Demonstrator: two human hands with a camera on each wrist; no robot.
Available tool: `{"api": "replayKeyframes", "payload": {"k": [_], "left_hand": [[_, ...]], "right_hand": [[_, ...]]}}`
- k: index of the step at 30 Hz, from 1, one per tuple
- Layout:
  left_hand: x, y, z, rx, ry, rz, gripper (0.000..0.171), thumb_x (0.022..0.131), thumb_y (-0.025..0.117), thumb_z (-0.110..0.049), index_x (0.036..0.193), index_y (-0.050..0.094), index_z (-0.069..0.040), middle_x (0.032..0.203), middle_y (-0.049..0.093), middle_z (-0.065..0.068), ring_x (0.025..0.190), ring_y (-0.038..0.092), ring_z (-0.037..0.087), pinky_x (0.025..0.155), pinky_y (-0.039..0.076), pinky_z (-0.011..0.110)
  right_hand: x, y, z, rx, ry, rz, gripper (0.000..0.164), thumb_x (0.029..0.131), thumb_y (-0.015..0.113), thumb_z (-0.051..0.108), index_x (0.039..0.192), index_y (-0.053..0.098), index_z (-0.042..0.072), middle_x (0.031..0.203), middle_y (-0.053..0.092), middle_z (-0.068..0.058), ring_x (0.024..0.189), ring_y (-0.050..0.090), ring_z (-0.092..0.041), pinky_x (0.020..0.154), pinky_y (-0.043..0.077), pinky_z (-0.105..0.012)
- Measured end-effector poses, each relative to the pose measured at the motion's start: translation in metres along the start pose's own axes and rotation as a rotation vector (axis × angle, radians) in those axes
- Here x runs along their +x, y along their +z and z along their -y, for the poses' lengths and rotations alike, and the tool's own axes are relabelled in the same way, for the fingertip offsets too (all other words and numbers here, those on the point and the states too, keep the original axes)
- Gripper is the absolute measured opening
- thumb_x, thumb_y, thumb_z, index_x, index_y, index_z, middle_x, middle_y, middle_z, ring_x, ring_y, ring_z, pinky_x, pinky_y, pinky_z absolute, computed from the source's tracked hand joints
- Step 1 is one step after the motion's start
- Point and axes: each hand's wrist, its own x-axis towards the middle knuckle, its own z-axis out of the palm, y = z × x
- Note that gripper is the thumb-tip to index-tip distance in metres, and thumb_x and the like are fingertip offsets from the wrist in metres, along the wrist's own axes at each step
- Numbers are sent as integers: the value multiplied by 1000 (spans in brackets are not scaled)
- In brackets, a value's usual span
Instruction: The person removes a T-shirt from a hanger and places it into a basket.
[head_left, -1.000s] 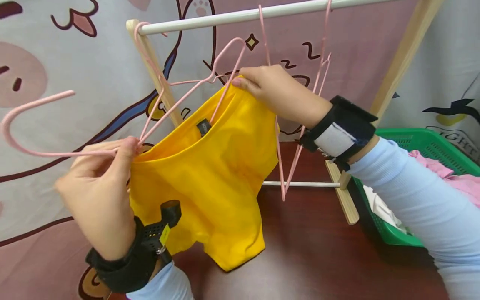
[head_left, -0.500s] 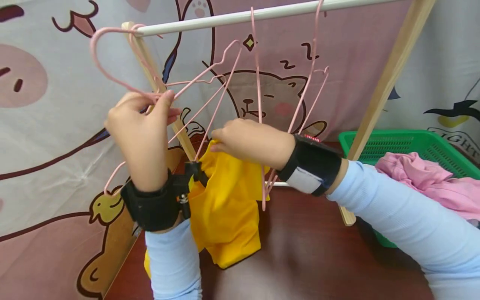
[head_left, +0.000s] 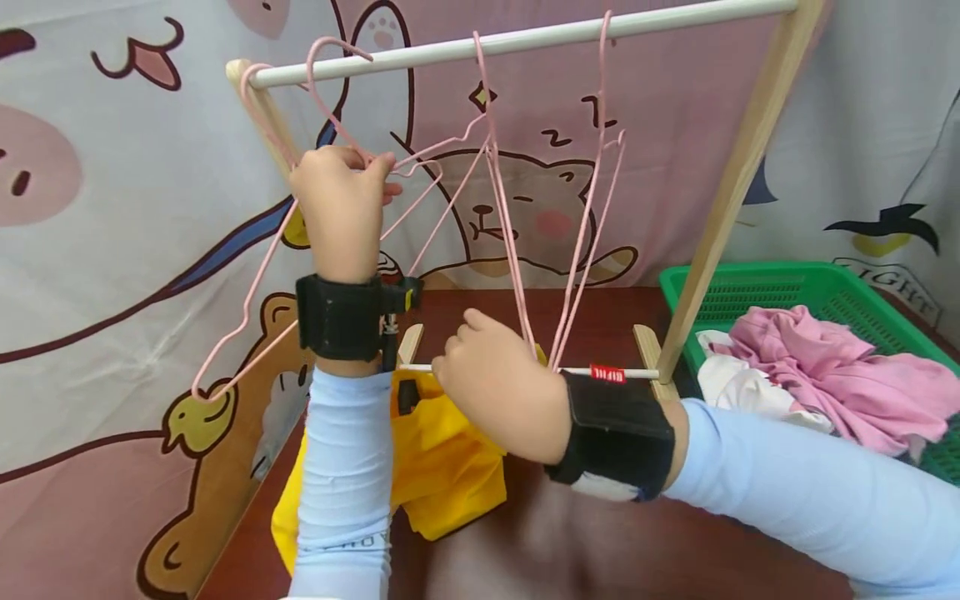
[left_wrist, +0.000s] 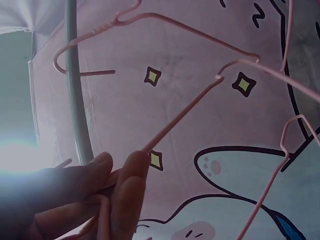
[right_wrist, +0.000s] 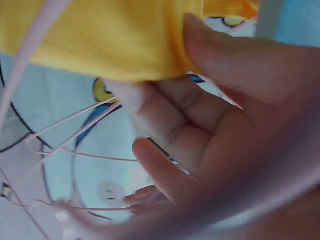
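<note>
My left hand (head_left: 341,204) pinches a pink wire hanger (left_wrist: 185,114) just below its hook, which is raised beside the white rod (head_left: 442,55). Whether that hook rests on the rod I cannot tell. Lower down, my right hand (head_left: 506,387) pinches the yellow shorts (head_left: 450,450); the right wrist view has its thumb on the near face of the fabric (right_wrist: 125,40) and fingers behind. A dark label (head_left: 408,397) shows at the waistband. My left forearm hides part of the shorts and of the hanger's lower bar.
Other pink hangers (head_left: 590,208) hang from the wooden-legged rack (head_left: 742,183). At the right stands a green basket (head_left: 765,279) with pink cloth (head_left: 825,367) and white cloth (head_left: 738,387). A printed curtain (head_left: 150,275) hangs behind the dark red table (head_left: 570,542).
My left hand has risen and moved right with the hanger, bringing its hook up to the rod. My right hand has moved down with the shorts, away from the hanger's upper part.
</note>
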Motion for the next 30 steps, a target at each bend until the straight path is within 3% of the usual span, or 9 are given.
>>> {"api": "replayKeyframes", "payload": {"k": [4,8,13,17,20,24,27,30], "left_hand": [[12,1,-6,56,-8,50,31,91,56,-34,97,74,-9,89,74,7,67,69,6,55,43,12],[23,5,-12,12,-20,97,30,91,57,-31,98,74,-6,94,73,9,52,59,-3,51,41,12],[31,10,-15,-10,-18,112,28,90,58,-26,97,73,-3,85,74,9,43,50,-7,49,42,11],[32,15,-18,-29,-40,142,28,91,58,-26,100,72,-3,87,73,10,45,53,-5,51,45,11],[33,18,-22,-30,-48,149,28,91,58,-26,99,72,-3,75,70,5,45,53,-4,51,46,11],[36,21,-27,0,-30,135,27,91,57,-23,90,73,-2,65,64,-1,41,50,-4,46,42,13],[37,23,-29,51,-23,120,26,92,55,-21,91,74,-3,78,72,5,43,49,-4,46,40,14],[35,25,-29,78,-44,110,26,93,52,-19,100,73,-3,95,73,10,49,52,0,49,41,14]], "right_hand": [[-10,7,20,-111,-28,-26,31,77,74,38,105,67,27,92,72,10,96,64,-7,114,25,-32],[-16,17,32,-126,-44,-63,33,76,73,41,106,66,27,88,72,10,93,64,-7,113,27,-31],[-21,29,41,-141,-60,-93,34,77,72,44,106,65,27,91,71,9,96,63,-7,111,31,-30],[-25,39,46,-136,-79,-152,27,78,72,43,97,65,25,82,69,9,78,60,-8,88,45,-22],[-25,46,48,-129,-71,-199,17,79,72,38,87,64,25,69,62,9,64,50,-9,63,39,-19],[-23,57,48,-97,-56,-170,10,82,70,32,86,65,24,66,59,7,61,48,-9,59,39,-19],[-22,63,47,-96,-62,-141,7,84,68,29,88,65,24,68,61,6,61,49,-10,58,42,-19],[-23,68,47,-117,-60,-174,4,85,67,26,86,64,23,66,60,6,58,48,-10,54,40,-19]]}}
